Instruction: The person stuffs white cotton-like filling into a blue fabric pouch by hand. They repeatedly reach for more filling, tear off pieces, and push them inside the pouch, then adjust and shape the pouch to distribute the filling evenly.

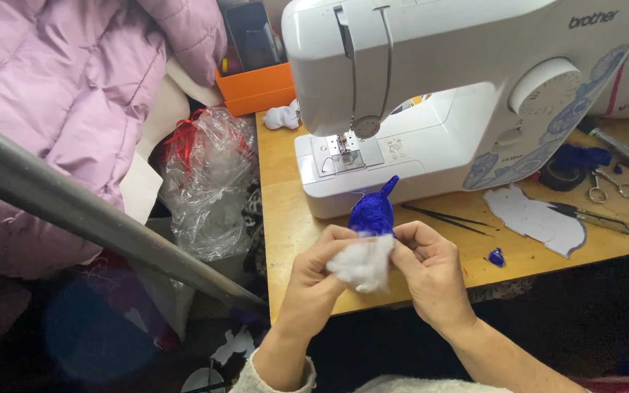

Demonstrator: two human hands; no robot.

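blue fabric piece (373, 212) | white stuffing (363, 263) pinched by left hand (320, 271) and right hand (431, 266); over table edge (285, 291); sewing machine (431, 94) just behind

Bright, even light on the sewing machine (431, 87); lower corners fall dark; a faint blue flare sits lower left.

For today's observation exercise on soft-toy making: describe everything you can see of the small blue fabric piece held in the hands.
The blue fabric piece is a small, rounded pouch of deep blue, slightly shiny cloth with one pointed ear-like tip standing up. It is held upright before the white sewing machine. White fluffy stuffing bulges from its lower opening. The left hand and right hand pinch it from either side.
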